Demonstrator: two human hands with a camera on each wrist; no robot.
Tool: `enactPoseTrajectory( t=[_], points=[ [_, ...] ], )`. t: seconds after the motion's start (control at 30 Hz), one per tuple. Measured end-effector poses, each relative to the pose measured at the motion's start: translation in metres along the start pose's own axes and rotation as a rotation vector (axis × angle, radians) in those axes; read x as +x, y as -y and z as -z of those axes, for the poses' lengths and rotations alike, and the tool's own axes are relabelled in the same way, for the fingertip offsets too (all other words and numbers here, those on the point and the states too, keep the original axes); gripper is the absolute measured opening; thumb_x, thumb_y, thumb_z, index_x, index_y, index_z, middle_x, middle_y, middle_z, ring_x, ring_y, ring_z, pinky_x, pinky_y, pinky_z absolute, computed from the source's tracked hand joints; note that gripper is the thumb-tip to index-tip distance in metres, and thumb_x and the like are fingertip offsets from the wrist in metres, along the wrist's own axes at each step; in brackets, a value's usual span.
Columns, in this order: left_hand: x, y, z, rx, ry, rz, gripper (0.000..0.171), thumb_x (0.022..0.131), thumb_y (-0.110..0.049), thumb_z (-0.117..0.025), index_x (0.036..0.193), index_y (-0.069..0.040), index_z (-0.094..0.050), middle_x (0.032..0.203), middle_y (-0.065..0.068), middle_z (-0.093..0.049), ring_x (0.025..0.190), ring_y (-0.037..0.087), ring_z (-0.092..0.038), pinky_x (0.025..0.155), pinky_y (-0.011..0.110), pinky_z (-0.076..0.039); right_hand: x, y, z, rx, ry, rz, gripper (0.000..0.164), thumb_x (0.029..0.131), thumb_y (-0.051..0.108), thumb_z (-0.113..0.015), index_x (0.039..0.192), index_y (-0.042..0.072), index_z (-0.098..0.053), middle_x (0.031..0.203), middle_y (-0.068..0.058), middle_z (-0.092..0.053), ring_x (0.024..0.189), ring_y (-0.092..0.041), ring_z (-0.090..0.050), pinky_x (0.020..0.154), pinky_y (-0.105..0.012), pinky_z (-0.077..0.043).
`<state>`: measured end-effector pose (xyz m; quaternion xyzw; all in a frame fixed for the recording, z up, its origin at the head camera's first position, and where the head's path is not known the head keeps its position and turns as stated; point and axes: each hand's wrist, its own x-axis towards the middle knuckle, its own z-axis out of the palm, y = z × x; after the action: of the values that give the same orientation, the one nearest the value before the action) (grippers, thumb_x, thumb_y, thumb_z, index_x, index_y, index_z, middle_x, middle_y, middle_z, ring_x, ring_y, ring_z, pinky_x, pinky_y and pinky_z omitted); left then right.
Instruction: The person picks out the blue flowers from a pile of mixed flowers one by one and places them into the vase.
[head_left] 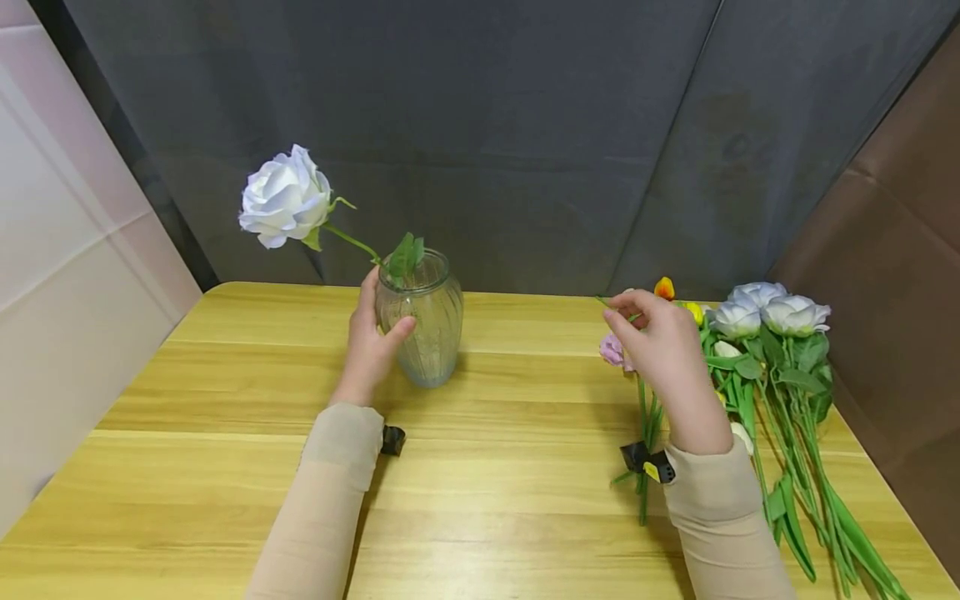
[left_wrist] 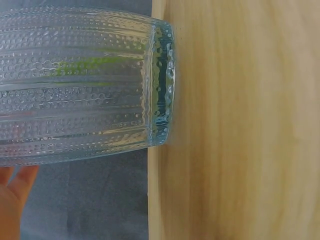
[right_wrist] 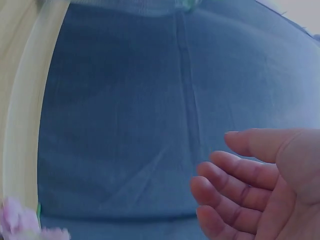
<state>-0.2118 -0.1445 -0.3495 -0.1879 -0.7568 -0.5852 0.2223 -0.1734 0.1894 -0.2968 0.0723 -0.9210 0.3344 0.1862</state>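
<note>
My left hand [head_left: 372,329] grips a ribbed clear glass vase [head_left: 431,337] by its left side, thumb across the front. The vase stands upright on the wooden table, its base also showing in the left wrist view. One white rose [head_left: 285,198] leans out of it to the left, its green leaves [head_left: 405,255] at the rim. On the right, my right hand [head_left: 663,354] hovers above the flowers with loosely bent fingers. The right wrist view shows nothing between the thumb and fingers [right_wrist: 240,195]. Partly behind that hand is a pink flower [head_left: 612,350].
Several white roses [head_left: 797,315] lie at the table's right side, long stems toward the front. Beside them are yellow and orange blooms [head_left: 664,288] and more green stems [head_left: 642,492]. A dark grey cloth [head_left: 480,142] hangs behind the table [head_left: 480,500].
</note>
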Motion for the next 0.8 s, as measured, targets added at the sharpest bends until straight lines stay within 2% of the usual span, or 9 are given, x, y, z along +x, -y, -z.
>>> enactPoseTrajectory(
  t=[0.2, 0.37, 0.6, 0.8],
  points=[
    [-0.001, 0.0, -0.001, -0.005, -0.006, -0.001, 0.109, 0.074, -0.074, -0.061, 0.145, 0.002, -0.028, 0.14, 0.027, -0.041, 0.128, 0.041, -0.039, 0.104, 0.057, -0.028, -0.006, -0.017, 0.019, -0.092, 0.02, -0.026, 0.026, 0.095, 0.02, -0.06, 0.111, 0.0, -0.067, 0.096, -0.015, -0.067, 0.077, -0.029, -0.061, 0.061, -0.041, -0.045],
    [-0.001, 0.0, -0.001, -0.008, -0.008, 0.003, 0.11, 0.073, -0.075, -0.06, 0.146, 0.001, -0.028, 0.139, 0.027, -0.042, 0.127, 0.041, -0.04, 0.104, 0.057, -0.028, -0.011, -0.032, 0.038, -0.155, 0.066, -0.068, 0.03, 0.096, 0.022, -0.059, 0.112, -0.002, -0.065, 0.098, -0.019, -0.066, 0.082, -0.034, -0.06, 0.066, -0.047, -0.046],
    [0.001, 0.001, -0.001, -0.009, -0.003, 0.007, 0.107, 0.075, -0.073, -0.062, 0.147, -0.001, -0.028, 0.141, 0.025, -0.041, 0.129, 0.039, -0.039, 0.105, 0.055, -0.028, -0.014, -0.06, 0.066, -0.232, 0.188, -0.177, 0.038, 0.097, 0.027, -0.056, 0.115, -0.006, -0.062, 0.11, -0.027, -0.061, 0.094, -0.042, -0.057, 0.074, -0.054, -0.045],
    [0.0, 0.002, 0.0, -0.019, -0.004, 0.003, 0.104, 0.076, -0.069, -0.063, 0.147, -0.001, -0.028, 0.14, 0.025, -0.042, 0.127, 0.039, -0.04, 0.104, 0.055, -0.029, -0.013, -0.084, 0.085, -0.273, 0.234, -0.24, 0.039, 0.097, 0.027, -0.055, 0.113, -0.008, -0.062, 0.109, -0.028, -0.061, 0.091, -0.042, -0.056, 0.072, -0.053, -0.045]
  ],
)
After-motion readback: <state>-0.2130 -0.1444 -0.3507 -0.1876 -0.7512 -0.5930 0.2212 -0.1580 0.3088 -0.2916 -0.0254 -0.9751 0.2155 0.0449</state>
